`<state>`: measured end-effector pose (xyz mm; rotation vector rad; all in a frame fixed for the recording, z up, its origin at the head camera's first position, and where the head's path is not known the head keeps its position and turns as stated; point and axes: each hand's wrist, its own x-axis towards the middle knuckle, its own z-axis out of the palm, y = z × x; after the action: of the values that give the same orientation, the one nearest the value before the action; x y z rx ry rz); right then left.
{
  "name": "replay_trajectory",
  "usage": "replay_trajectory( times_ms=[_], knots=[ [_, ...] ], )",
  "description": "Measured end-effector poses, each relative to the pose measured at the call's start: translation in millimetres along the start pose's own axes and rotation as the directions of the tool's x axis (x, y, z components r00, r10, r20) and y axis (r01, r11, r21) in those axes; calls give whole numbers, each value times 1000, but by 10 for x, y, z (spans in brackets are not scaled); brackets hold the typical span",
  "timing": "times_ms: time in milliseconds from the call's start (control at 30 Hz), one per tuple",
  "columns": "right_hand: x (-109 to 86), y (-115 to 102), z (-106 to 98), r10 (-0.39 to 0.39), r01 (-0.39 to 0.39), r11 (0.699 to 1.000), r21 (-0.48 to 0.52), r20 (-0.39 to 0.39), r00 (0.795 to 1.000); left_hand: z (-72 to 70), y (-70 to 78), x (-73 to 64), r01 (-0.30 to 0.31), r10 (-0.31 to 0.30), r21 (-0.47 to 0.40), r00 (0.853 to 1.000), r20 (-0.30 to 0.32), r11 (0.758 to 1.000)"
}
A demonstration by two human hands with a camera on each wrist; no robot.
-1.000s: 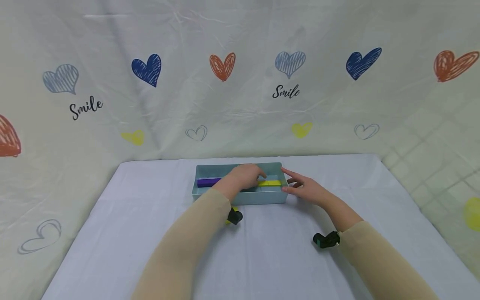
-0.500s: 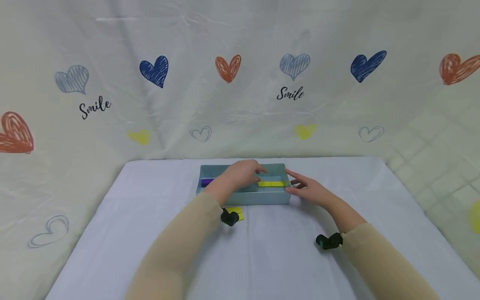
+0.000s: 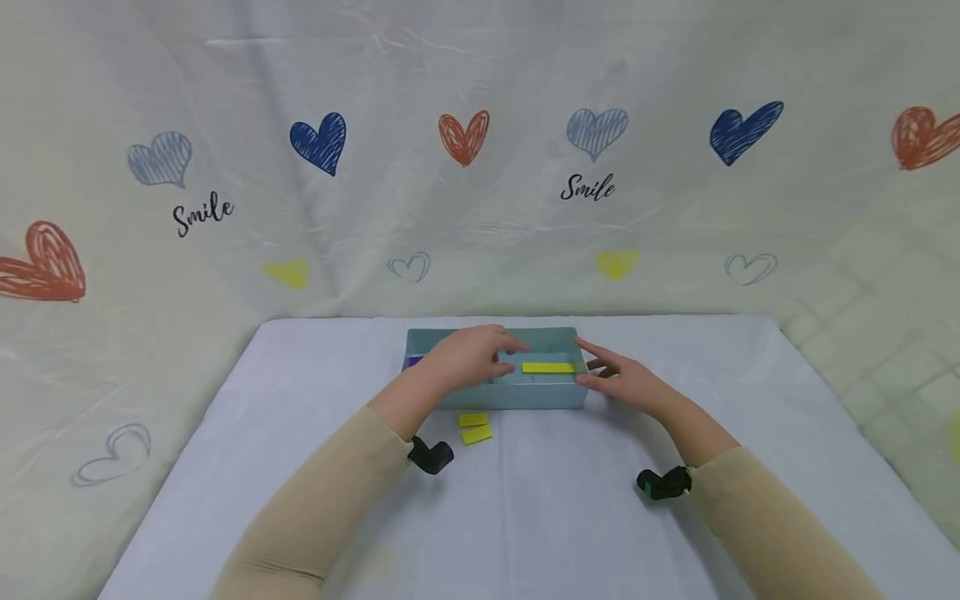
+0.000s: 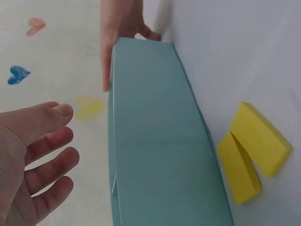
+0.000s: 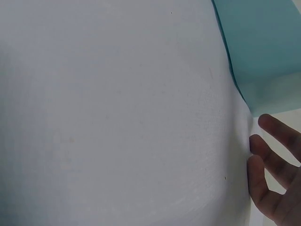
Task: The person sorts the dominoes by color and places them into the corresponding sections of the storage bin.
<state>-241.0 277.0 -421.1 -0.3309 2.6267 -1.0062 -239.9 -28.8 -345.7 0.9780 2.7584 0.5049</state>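
A long pale teal box (image 3: 517,398) stands near the back of the table. In it, a yellow row of blocks (image 3: 549,367) lies along the right part, and the end of a purple block (image 3: 413,362) shows at the left. My left hand (image 3: 468,358) hovers over the box's middle, fingers apart and holding nothing, just left of the yellow row. At the box's right end my right hand (image 3: 622,379) holds the corners between thumb and forefinger; its other fingers (image 5: 264,188) curl loosely beside the end wall. My left hand and forearm hide part of the box's inside.
Two flat yellow blocks (image 4: 261,139) lie on the table in front of the box, one partly against the other. A white cloth (image 3: 570,508) covers the table. Behind it hangs a pale sheet (image 3: 510,225) printed with hearts. Each wrist wears a small black camera (image 3: 431,456).
My left hand has drawn leftward off the yellow row, and its fingers have spread. Its wrist no longer covers the two yellow blocks on the table. My right hand stays at the box's end.
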Motion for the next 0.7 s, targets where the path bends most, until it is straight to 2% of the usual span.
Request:
replay_trajectory(
  times_ms=[267, 500, 700],
  knots=[
    [8, 11, -1, 1, -1, 1000, -16, -2, 1000, 46, -86, -353, -51, 52, 69, 999, -4, 996],
    [7, 15, -9, -3, 3, 1000, -10, 1, 1000, 62, -193, -679, -33, 34, 44, 999, -22, 998],
    [9, 3, -3, -15, 15, 1000, -11, 5, 1000, 26, -225, -875, -18, 20, 51, 999, -45, 999]
  ],
)
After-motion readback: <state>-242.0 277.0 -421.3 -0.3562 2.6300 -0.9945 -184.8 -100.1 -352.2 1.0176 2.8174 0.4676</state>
